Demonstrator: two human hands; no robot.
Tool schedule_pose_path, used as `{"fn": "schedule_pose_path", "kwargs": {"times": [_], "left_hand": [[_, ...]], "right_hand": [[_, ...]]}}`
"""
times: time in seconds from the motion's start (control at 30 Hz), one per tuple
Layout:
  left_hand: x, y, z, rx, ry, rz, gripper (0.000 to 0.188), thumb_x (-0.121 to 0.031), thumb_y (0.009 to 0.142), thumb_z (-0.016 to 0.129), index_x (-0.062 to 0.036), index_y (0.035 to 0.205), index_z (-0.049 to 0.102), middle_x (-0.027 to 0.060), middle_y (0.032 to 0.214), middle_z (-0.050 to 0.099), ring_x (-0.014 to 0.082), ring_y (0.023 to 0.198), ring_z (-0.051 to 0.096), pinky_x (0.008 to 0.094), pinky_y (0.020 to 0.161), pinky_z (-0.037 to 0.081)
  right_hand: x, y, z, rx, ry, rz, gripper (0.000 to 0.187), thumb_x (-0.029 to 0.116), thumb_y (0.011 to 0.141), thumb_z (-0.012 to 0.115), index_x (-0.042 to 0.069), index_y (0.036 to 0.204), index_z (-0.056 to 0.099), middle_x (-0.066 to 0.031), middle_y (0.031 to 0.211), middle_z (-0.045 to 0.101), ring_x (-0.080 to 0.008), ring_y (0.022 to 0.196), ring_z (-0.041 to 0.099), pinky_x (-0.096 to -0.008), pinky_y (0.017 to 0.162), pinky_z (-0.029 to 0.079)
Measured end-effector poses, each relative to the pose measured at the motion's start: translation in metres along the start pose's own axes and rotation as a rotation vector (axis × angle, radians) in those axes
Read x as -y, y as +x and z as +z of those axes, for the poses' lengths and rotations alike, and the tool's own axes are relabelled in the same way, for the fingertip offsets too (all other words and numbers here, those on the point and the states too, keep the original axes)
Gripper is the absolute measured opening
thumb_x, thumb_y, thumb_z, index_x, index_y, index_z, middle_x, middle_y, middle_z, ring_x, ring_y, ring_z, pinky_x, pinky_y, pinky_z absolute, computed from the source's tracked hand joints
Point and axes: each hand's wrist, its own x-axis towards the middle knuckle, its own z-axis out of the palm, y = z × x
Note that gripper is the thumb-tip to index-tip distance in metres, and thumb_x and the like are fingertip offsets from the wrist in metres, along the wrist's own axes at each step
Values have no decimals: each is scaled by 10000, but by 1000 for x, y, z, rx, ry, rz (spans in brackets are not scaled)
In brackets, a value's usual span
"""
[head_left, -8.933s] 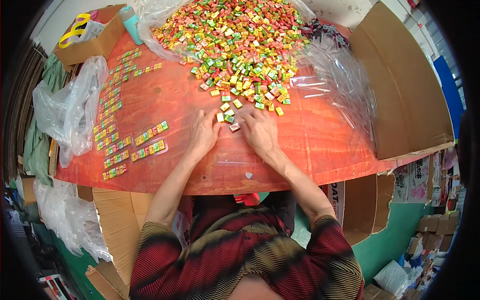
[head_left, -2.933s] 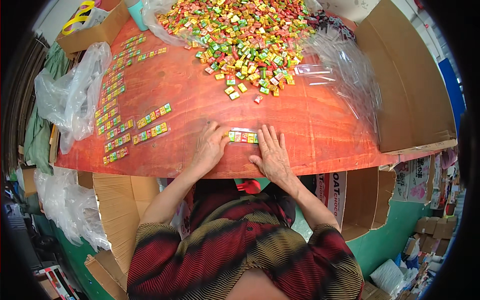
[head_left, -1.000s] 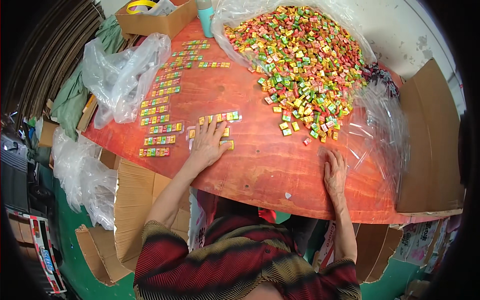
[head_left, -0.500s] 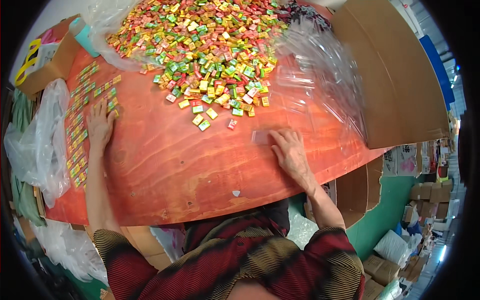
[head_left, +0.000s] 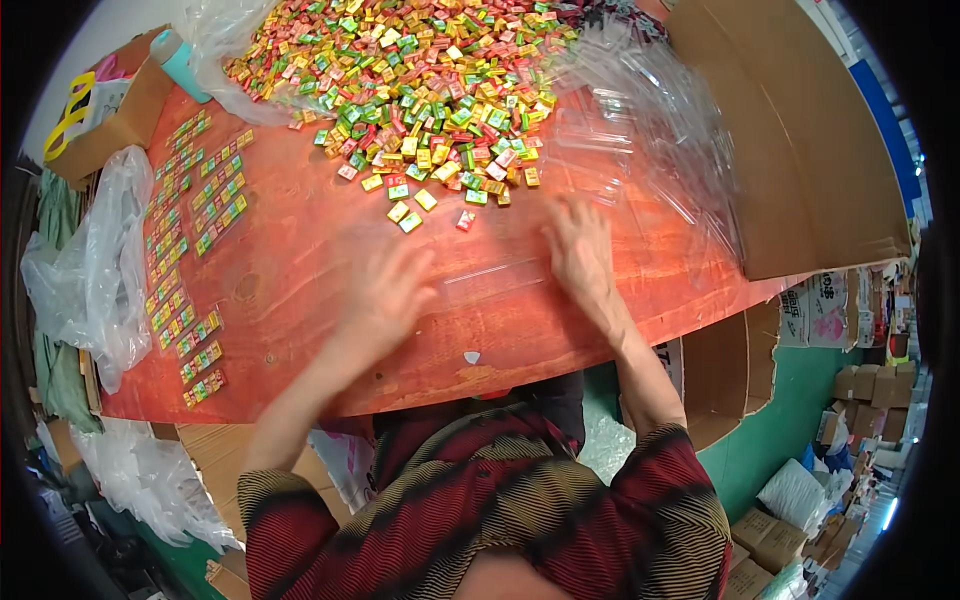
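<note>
Left hand (head_left: 390,290): blurred, fingers apart, nothing visible in its grasp. Right hand (head_left: 580,250): fingers bent, also blurred; cannot tell whether it grips anything. Clear tray (head_left: 490,283) lies between them, nearer the right.

Risks (judged): a quick left-hand sweep could knock the light tray askew; the right hand could drag the loose clear trays (head_left: 670,150) beside it, as they overlap.

Containers: tray between the hands shows no packets. Beyond both hands, small coloured packets (head_left: 430,125) spill from a plastic bag (head_left: 222,55). Far beyond the left hand, a carton (head_left: 125,135) holds a yellow-handled item (head_left: 62,128).
</note>
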Motion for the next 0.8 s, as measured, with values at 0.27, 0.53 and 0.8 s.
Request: {"fn": "schedule_pose_path", "kwargs": {"times": [0.27,0.53,0.8], "left_hand": [[-50,3,51,67,40,-46,425,-227,759,605,7,1097,499,185,1182,442,364,1178,351,530,905,309],[-49,-18,28,-117,81,8,291,-93,715,527,-12,994,546,117,926,538,257,830,503,371,740,395],[-43,-49,13,-96,70,104,197,-69,682,581,-33,875,589,119,943,559,285,871,524,409,760,418]], "right_hand": [[-52,14,27,-22,-398,84,178,123,756,523,73,924,554,-102,891,534,-262,901,497,-418,789,356],[-36,2,-3,-225,-205,-137,109,85,718,489,92,798,563,-79,794,529,-253,816,507,-412,782,367],[8,-68,-19,93,-44,-228,206,132,740,603,65,934,583,-77,913,563,-255,874,515,-422,856,354]]}}
